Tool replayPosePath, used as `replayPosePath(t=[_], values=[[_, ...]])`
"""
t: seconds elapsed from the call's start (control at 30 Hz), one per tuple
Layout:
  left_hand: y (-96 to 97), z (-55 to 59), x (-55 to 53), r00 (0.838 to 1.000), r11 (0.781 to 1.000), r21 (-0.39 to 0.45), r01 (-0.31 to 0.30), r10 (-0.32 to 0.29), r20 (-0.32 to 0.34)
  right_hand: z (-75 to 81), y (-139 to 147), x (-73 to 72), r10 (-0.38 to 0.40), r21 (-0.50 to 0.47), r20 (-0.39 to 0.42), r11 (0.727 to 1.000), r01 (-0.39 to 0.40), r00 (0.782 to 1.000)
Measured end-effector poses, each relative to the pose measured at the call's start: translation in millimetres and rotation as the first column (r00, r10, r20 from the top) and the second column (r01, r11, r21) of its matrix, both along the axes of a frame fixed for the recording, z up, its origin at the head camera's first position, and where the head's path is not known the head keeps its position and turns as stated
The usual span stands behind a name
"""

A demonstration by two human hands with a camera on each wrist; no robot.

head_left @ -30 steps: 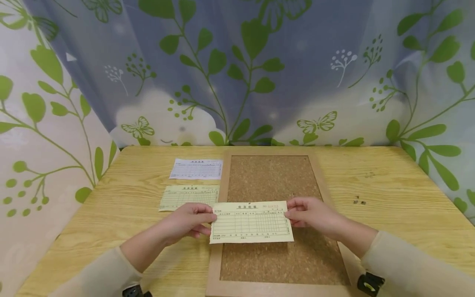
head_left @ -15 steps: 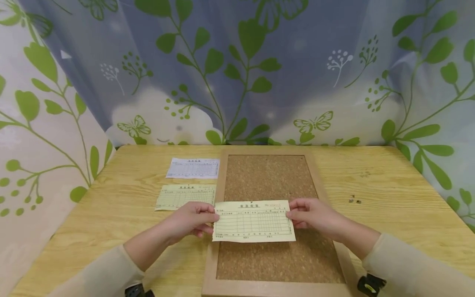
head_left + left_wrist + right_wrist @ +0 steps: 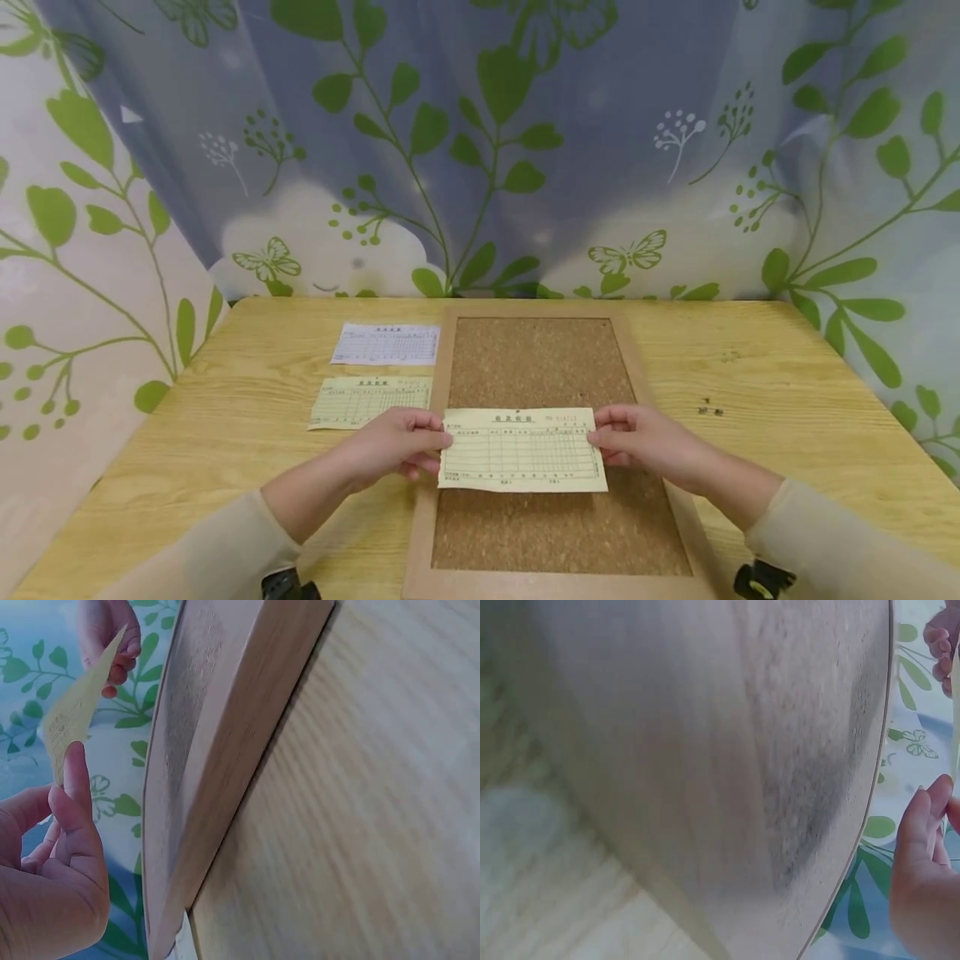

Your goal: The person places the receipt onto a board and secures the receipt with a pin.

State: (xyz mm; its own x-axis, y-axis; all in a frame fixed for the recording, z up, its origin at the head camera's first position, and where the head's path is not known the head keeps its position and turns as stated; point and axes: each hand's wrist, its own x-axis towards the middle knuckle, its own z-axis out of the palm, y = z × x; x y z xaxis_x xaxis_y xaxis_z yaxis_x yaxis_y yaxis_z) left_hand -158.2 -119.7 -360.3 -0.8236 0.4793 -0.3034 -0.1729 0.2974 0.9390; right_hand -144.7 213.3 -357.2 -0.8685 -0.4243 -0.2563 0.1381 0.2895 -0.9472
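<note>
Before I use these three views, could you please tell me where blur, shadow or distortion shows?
In the head view, soft shadow on the corkboard below the held slip; right wrist, tabletop heavily blurred and wooden frame bowed; left wrist, tabletop grain softly smeared.

Soft, even light fills the head view, with a pale sheen on the curtain (image 3: 615, 108) at right and a dim shadow on the corkboard (image 3: 562, 529) below the receipt slip (image 3: 523, 454), whose small print is soft. The left wrist view is cooler, the counter (image 3: 367, 817) blurred; in the right, the near wooden frame (image 3: 667, 750) is hazy and out of focus, its far edge bowed.
</note>
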Motion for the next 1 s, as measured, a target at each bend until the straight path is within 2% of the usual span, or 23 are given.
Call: replayPosePath(t=[0.33,0.7,0.83,1.0], values=[[11.9,-3.4,-7.2,0.998,0.999,0.014,0.046,-0.046,0.031,-5.7,7.6,3.4,0.025,-0.03,0.044,0.999,-0.024,0.999],[12.0,-2.8,-12.4,1.0,0.999,0.023,0.022,-0.022,-0.005,-6.0,9.4,-4.2,0.006,0.006,0.009,1.0,-0.006,1.0],[10.1,-2.4,-12.4,1.0,1.0,0.023,0.011,-0.01,-0.021,-5.4,8.1,-5.4,0.012,0.015,-0.007,1.0,-0.012,1.0],[12.4,-2.8,-7.7,1.0,0.999,0.034,0.03,-0.03,-0.002,-5.1,10.0,-2.8,0.019,0.002,0.0,1.0,-0.019,1.0]])
